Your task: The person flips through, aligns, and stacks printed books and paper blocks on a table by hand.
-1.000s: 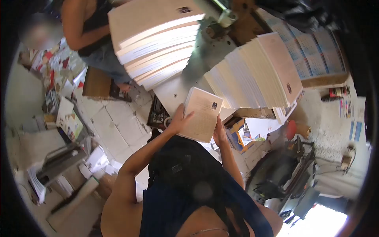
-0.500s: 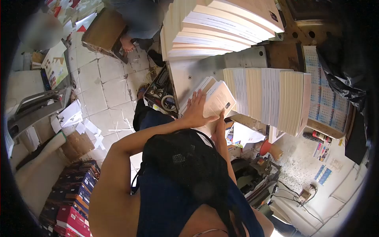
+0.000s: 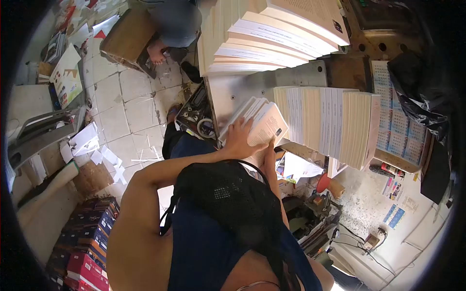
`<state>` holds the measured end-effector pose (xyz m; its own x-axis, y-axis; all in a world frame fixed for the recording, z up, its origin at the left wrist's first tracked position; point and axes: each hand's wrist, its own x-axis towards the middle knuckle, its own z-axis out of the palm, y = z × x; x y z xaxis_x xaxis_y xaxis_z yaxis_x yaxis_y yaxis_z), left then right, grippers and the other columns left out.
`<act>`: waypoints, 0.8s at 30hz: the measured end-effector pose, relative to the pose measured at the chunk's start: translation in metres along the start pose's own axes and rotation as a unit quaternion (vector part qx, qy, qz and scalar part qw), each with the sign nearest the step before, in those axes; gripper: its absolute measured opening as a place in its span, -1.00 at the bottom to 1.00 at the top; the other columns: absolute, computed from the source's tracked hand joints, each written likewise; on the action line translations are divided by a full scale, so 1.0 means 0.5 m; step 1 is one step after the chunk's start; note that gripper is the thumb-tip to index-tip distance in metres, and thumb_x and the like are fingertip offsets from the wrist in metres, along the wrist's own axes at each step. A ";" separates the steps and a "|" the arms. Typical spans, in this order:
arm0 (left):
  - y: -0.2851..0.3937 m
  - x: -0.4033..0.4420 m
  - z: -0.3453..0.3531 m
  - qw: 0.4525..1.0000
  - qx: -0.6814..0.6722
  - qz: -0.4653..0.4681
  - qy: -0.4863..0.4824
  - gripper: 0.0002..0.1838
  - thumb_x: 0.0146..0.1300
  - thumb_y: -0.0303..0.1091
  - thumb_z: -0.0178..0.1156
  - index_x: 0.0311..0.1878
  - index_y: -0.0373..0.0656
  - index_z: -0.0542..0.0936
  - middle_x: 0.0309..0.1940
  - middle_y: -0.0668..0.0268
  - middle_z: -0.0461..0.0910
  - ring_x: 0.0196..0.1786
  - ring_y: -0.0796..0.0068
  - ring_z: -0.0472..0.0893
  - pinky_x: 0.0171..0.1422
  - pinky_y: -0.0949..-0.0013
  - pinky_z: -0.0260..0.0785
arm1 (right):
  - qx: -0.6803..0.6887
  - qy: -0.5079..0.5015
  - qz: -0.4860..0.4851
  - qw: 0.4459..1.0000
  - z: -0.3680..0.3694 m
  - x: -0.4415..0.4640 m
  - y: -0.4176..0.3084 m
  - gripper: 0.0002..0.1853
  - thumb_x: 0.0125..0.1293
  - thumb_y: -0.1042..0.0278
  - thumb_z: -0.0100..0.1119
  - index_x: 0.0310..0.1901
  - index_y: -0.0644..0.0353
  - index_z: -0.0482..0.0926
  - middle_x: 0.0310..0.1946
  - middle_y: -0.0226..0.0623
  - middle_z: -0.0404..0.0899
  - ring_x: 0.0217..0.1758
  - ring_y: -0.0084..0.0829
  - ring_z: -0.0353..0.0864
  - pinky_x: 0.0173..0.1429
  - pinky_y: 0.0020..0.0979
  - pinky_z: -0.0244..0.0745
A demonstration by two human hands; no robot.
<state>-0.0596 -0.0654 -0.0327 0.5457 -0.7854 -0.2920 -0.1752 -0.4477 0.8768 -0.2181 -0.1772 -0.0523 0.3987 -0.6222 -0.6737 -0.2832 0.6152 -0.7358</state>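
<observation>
A small bundle of paperback books [image 3: 272, 121] leans at the near edge of the metal table [image 3: 238, 87], their top edges fanned apart. The front one has a pale peach cover with printed text and a small dark picture. My left hand [image 3: 238, 138] lies over the books, fingers spread across their faces and top edges, thumb reaching right. At the lower right corner, my right hand [image 3: 270, 154] grips the book with its thumb on the cover; its other fingers are mostly hidden.
A long row of books [image 3: 325, 119] stands to the right, and a taller stack [image 3: 272, 43] rises at the back. Beyond the row hang calendar sheets [image 3: 400, 114] and black plastic [image 3: 420, 92]. A tool tray [image 3: 196, 109] sits left of the table; another person's foot [image 3: 156, 52] shows beyond.
My left hand has slid slightly down, its fingers more bent over the books. The books' top edges are spread a little wider. My right hand stays at the corner.
</observation>
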 end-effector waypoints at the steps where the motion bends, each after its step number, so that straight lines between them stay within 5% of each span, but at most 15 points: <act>1: 0.000 0.004 -0.004 0.999 -0.030 -0.014 0.005 0.29 -0.09 0.46 0.35 0.46 -0.37 0.11 0.33 -0.29 0.18 0.43 -0.28 0.15 0.47 -0.15 0.05 | 0.001 -0.001 0.001 1.000 -0.004 -0.001 0.000 -0.16 0.45 -0.30 -0.08 0.41 0.37 0.17 0.30 -0.08 0.39 0.29 -0.22 0.47 0.31 -0.24 0.44; 5: 0.039 0.035 -0.052 0.979 -0.100 -0.173 -0.035 0.28 -0.15 0.34 0.48 0.38 -0.51 0.14 0.32 -0.28 0.20 0.43 -0.12 0.21 0.46 -0.05 0.11 | -0.008 0.010 0.042 0.999 0.034 -0.039 -0.032 -0.19 0.46 -0.30 -0.10 0.39 0.36 0.24 0.27 -0.07 0.42 0.30 -0.25 0.46 0.31 -0.24 0.43; 7: -0.001 0.069 -0.001 0.988 -0.094 -0.114 -0.055 0.27 -0.18 0.25 0.54 0.36 -0.52 0.14 0.30 -0.26 0.25 0.40 -0.04 0.28 0.46 0.02 0.14 | 0.007 -0.014 0.047 0.999 -0.027 0.006 0.008 -0.17 0.45 -0.32 -0.12 0.37 0.38 0.28 0.28 -0.04 0.41 0.33 -0.27 0.42 0.34 -0.26 0.38; 8: -0.010 0.087 0.022 0.990 -0.096 -0.080 -0.068 0.27 -0.20 0.21 0.57 0.36 -0.53 0.14 0.29 -0.24 0.27 0.38 0.00 0.31 0.46 0.05 0.15 | -0.073 0.083 0.018 0.994 -0.077 0.048 0.064 -0.30 0.41 -0.34 -0.04 0.16 0.23 0.49 -0.04 -0.32 0.62 0.03 -0.42 0.57 0.20 -0.27 0.49; 10: 0.050 0.074 -0.032 0.975 -0.122 -0.126 -0.133 0.20 -0.15 0.10 0.58 0.35 -0.54 0.14 0.25 -0.20 0.35 0.34 0.07 0.37 0.46 0.12 0.16 | -0.015 0.114 -0.001 0.993 -0.083 0.048 0.086 -0.24 0.35 -0.44 -0.02 0.11 0.24 0.51 -0.12 -0.41 0.61 -0.06 -0.46 0.56 0.12 -0.33 0.48; 13: 0.028 0.060 -0.025 0.976 -0.171 0.001 -0.138 0.16 -0.19 0.04 0.62 0.31 -0.53 0.19 0.17 -0.19 0.44 0.26 0.06 0.47 0.33 0.13 0.32 | 0.062 -0.012 -0.097 0.993 -0.072 -0.031 0.055 -0.17 0.30 -0.38 0.11 0.33 0.20 0.34 0.22 -0.20 0.47 0.25 -0.36 0.45 0.33 -0.23 0.37; 16: 0.080 0.033 -0.086 0.910 -0.324 0.089 -0.244 0.14 -0.20 -0.10 0.64 0.34 -0.46 0.17 0.22 -0.11 0.41 0.32 0.13 0.42 0.42 0.17 0.22 | 0.094 -0.130 -0.208 0.965 -0.070 -0.101 0.024 0.00 0.22 -0.31 0.27 0.43 0.34 0.16 0.41 -0.18 0.23 0.43 -0.39 0.22 0.47 -0.28 0.14; 17: 0.087 0.037 -0.094 0.908 -0.308 0.121 -0.259 0.13 -0.20 -0.17 0.63 0.37 -0.39 0.15 0.27 -0.05 0.36 0.36 0.16 0.36 0.49 0.18 0.11 | 0.054 -0.129 -0.221 0.965 -0.068 -0.105 -0.004 0.14 -0.01 -0.34 0.45 0.41 0.30 0.16 0.35 -0.15 0.31 0.40 -0.36 0.28 0.40 -0.22 0.27; 19: 0.093 0.062 -0.110 0.913 -0.254 0.169 -0.272 0.10 -0.15 -0.19 0.60 0.39 -0.34 0.14 0.29 -0.01 0.34 0.38 0.16 0.34 0.51 0.15 0.08 | -0.003 -0.055 -0.262 0.963 -0.096 -0.092 -0.016 -0.12 -0.03 0.17 0.61 0.27 0.28 0.30 0.05 -0.25 0.54 0.09 -0.33 0.58 0.12 -0.24 0.56; 20: 0.093 0.072 -0.122 0.915 -0.227 0.192 -0.273 0.09 -0.13 -0.20 0.59 0.41 -0.32 0.14 0.31 0.02 0.33 0.39 0.15 0.33 0.52 0.13 0.06 | 0.070 -0.084 -0.257 0.960 -0.095 -0.088 -0.019 -0.20 -0.04 0.41 0.59 0.24 0.30 0.35 0.00 -0.27 0.58 0.03 -0.36 0.61 0.13 -0.29 0.58; 24: 0.114 0.081 -0.173 0.918 -0.141 0.240 -0.282 0.11 -0.15 -0.18 0.60 0.41 -0.30 0.13 0.29 -0.01 0.34 0.38 0.14 0.34 0.51 0.16 0.10 | -0.041 -0.099 -0.306 0.946 -0.045 -0.126 -0.098 -0.19 -0.07 0.46 0.61 0.25 0.31 0.38 0.07 -0.18 0.58 0.10 -0.33 0.61 0.19 -0.25 0.58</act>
<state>0.0234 -0.0858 0.0386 -0.0644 -0.9954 0.0716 -0.0211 0.0731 0.9971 -0.2493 -0.1789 0.0247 0.6630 -0.7420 -0.0993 -0.0100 0.1239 -0.9922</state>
